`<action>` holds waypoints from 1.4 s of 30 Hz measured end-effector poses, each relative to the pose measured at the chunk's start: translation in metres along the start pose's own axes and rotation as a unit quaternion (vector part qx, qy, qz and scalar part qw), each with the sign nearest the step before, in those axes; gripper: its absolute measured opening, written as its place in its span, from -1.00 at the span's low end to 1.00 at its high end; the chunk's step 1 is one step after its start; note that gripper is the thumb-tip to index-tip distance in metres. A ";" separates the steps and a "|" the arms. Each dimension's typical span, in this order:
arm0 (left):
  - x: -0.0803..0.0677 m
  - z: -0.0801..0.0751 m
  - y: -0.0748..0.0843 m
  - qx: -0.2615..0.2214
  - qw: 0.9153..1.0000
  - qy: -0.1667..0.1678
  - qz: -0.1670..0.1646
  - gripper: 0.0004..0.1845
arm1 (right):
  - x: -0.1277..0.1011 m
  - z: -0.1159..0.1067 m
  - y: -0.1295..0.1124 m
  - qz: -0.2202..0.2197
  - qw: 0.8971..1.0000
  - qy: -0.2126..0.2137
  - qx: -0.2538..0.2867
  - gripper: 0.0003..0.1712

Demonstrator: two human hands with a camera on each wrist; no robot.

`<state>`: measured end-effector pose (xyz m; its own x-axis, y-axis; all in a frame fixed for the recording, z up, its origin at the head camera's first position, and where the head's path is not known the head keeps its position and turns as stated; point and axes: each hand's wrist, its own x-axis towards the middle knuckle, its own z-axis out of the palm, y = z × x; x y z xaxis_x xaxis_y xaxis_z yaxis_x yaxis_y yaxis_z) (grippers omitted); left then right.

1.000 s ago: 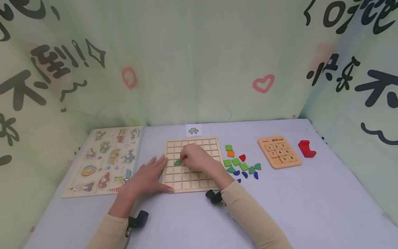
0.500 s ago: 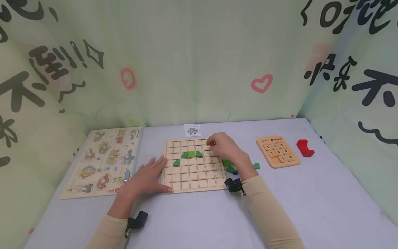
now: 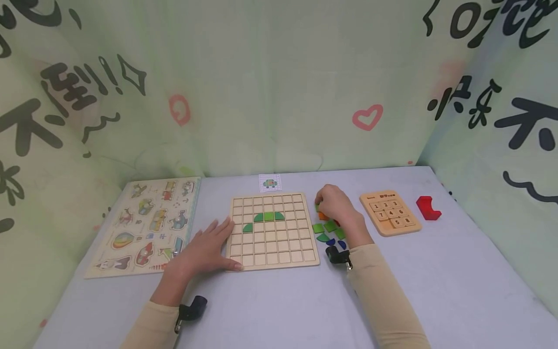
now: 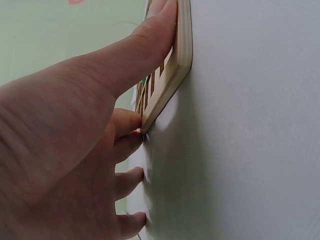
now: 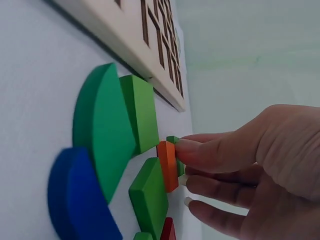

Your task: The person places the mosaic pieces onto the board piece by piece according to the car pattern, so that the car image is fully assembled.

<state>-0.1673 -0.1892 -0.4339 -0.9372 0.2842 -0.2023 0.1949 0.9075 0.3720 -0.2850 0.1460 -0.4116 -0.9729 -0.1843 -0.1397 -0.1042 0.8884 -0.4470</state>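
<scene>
Right hand (image 3: pixel 337 209) hides part of loose tiles (image 3: pixel 330 227); small pattern card (image 3: pixel 270 183) too tiny to read; left-wrist view crops grid board (image 4: pixel 172 75).

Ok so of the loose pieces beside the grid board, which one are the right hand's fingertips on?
The orange square. It is the only orange piece in the pile; those around it are green, blue or red. The right hand has its fingertips on it.

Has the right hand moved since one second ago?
Yes. The right hand moved rightward off the grid board to the loose coloured pieces beside it.
</scene>
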 end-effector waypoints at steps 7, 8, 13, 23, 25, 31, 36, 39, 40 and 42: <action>0.001 0.000 -0.001 0.005 1.000 0.002 0.005 0.31 | 0.004 0.002 0.005 -0.032 0.999 0.020 -0.002 -0.79; 0.001 0.000 -0.002 0.004 1.000 0.002 0.004 0.30 | 0.005 0.003 0.004 -0.043 0.999 0.028 0.003 -0.81; 0.000 0.000 -0.001 0.002 1.000 0.000 0.005 0.30 | 0.001 0.005 -0.015 -0.092 0.992 0.048 0.065 -0.85; -0.001 0.000 -0.001 -0.003 1.000 -0.004 0.002 0.30 | -0.012 0.033 -0.075 -0.167 0.976 -0.002 0.140 -0.85; -0.001 0.000 0.000 -0.004 1.000 -0.006 0.000 0.30 | -0.013 0.041 -0.084 -0.181 0.974 -0.012 0.133 -0.84; 0.001 0.001 0.000 -0.010 1.000 -0.010 -0.001 0.30 | -0.015 0.062 -0.101 -0.213 0.971 -0.013 0.110 -0.86; 0.003 0.003 -0.001 -0.011 1.000 -0.008 -0.004 0.30 | -0.015 0.069 -0.105 -0.228 0.971 -0.012 0.067 -0.85; 0.002 0.002 -0.001 -0.009 1.000 -0.008 -0.003 0.30 | -0.016 0.068 -0.106 -0.228 0.973 -0.017 0.024 -0.76; 0.001 0.001 -0.001 -0.009 1.000 -0.009 -0.004 0.30 | -0.017 0.068 -0.107 -0.225 0.974 -0.020 0.013 -0.74; 0.000 0.000 -0.002 -0.008 1.000 -0.010 -0.004 0.30 | -0.018 0.067 -0.106 -0.223 0.974 -0.024 -0.007 -0.70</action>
<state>-0.1677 -0.1907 -0.4344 -0.9325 0.2833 -0.2239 0.1824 0.9047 0.3851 -0.2427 0.0270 -0.4204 -0.8190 -0.5733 0.0241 -0.5182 0.7209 -0.4603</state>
